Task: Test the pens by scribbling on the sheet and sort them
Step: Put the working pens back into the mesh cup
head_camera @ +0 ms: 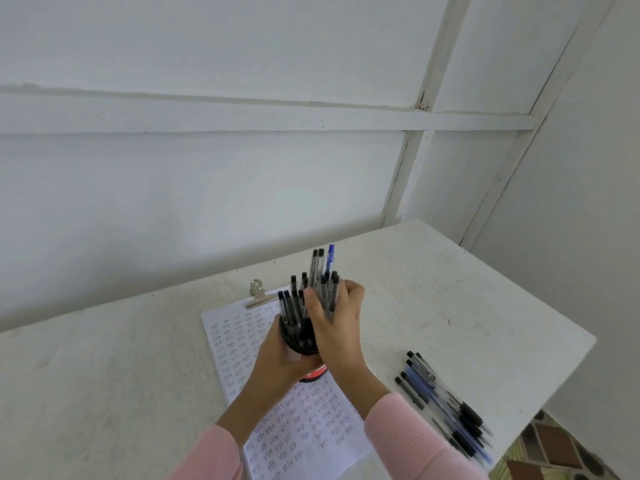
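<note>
**Mia:** How much of the job is done?

**Tom:** A good bit, I think. The white sheet (304,420) of paper is full of rows of small dark scribbles, from the silver metal clip (258,294) at the far end down to the near end. A pile of loose pens (446,407), black and blue with clear bodies, lies on the right side of the white table (104,375). It is near the edge and apart from the sheet. My guess is those are tested and sorted.

**Mia:** What is left?

**Tom:** Lots. The black round cup (299,341) with a red and white bottom is packed with clear pens with dark tops. None of those look sorted yet.

**Mia:** Where is the cup?

**Tom:** Over the middle of the sheet. I cannot tell if it touches the paper.

**Mia:** What are the hands doing?

**Tom:** The left hand (277,362) wraps round the cup from the left side, fingers curled close. The right hand (337,327) is curled round a bunch of pens (323,271) sticking up on the right side of the cup. One dark blue pen (330,254) stands tallest. Both arms wear pink sleeves (408,431).

**Mia:** So what comes next?

**Tom:** Maybe pulling that bunch out to try them. That is only my guess.
</note>
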